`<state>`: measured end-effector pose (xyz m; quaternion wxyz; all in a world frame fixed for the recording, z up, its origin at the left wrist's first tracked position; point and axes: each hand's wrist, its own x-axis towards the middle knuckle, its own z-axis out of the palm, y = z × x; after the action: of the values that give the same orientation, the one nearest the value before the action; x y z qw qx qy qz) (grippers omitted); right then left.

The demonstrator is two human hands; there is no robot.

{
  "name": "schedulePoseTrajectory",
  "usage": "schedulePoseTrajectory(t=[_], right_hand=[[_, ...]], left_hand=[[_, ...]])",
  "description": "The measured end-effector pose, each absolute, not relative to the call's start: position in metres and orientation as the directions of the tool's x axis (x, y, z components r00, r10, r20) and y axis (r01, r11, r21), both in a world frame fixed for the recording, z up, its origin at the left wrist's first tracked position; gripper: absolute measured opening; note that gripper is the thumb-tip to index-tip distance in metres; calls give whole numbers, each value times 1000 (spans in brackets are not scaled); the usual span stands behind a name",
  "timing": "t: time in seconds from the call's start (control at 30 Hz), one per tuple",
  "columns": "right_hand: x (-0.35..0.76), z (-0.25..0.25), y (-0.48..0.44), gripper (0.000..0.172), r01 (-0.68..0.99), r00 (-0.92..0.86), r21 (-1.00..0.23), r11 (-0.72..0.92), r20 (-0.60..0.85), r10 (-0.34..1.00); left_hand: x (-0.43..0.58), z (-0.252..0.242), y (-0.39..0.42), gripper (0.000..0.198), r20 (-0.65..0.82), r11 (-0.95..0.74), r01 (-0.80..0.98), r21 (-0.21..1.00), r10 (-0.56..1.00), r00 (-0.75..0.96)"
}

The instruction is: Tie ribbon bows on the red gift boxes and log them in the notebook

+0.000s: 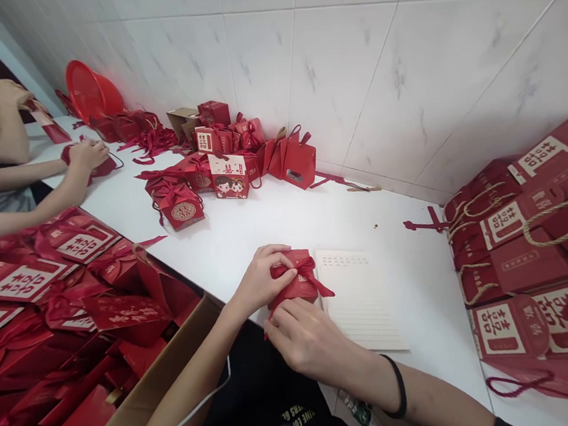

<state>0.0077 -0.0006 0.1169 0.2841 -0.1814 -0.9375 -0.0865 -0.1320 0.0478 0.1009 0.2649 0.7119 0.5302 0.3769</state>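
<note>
A small red gift box (302, 258) sits on the white table in front of me, close to the table's near edge. A red ribbon (315, 280) is tied across its top, one tail pointing right over the notebook. My left hand (264, 275) is closed on the box's left and top, its thumb pressing at the ribbon knot. In a pinch at the box's near side, my right hand (303, 338) holds a strand of the ribbon, whose end shows below the fingers. The right fingers hide the box's near lower part.
A lined notebook (363, 306) lies right of the box. Red gift boxes (180, 206) pile up along the wall. A carton (130, 388) full of boxes stands left, red gift bags (529, 256) right. Two co-workers' arms (74, 173) and a red basin (94, 90) are far left.
</note>
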Motion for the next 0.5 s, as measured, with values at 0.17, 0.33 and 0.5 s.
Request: schedulePoseTrajectory(t=[0.17,0.33,0.5], right_hand=[[38,141,30,24,405,-685,-225,886,567,457],[72,149,66,13,661,-641,-186,727,364,676],[69,137,77,19,643,-671,-229,731,292,681]], left_hand=[[-134,101,48,6,266,-323,537,779,946,184],[-135,103,47,9,224,-291,530,797,956,189],[-136,101,48,9,222,-289,517,805,957,188]])
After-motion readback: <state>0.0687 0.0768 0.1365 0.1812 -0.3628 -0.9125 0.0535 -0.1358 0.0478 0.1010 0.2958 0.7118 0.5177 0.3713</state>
